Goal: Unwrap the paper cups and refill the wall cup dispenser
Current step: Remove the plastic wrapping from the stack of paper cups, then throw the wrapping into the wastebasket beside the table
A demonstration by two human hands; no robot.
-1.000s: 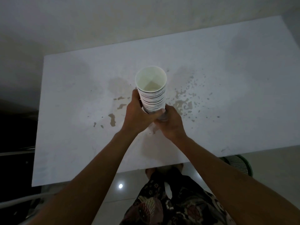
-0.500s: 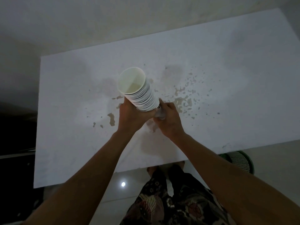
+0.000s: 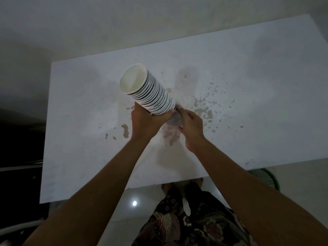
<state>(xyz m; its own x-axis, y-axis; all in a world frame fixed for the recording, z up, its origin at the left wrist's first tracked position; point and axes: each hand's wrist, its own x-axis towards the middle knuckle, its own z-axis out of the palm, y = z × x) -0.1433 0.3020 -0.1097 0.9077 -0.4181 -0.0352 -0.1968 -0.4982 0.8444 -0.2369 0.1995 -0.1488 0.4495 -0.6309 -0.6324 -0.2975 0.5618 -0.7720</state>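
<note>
Desk (image 3: 248, 77): white rectangular top, seen from above, set against a pale wall (image 3: 106, 23) at 12 o'clock. Brownish stains and chipped patches (image 3: 204, 110) scattered across the middle, thickest toward 2 o'clock of the hands; a few larger blotches at 8 o'clock of them.

Stack of paper cups (image 3: 150, 91): white, nested, dark-lined rims, held above the desk centre, tilted with open mouth toward 11 o'clock.

Left hand (image 3: 145, 121): fingers curled round the lower end of the stack, gripping it.

Right hand (image 3: 191, 126): fingers curled, pinching clear plastic wrap (image 3: 174, 119) bunched at the base of the stack, at 4 o'clock of it.

Floor (image 3: 138, 219): pale glossy tile below the desk's near edge at 6 o'clock, one bright light reflection on it.

Green mesh bin (image 3: 266, 178): on the floor at 4 o'clock, partly hidden by the right forearm.

Dark unlit area at 9 o'clock; contents unclear.
</note>
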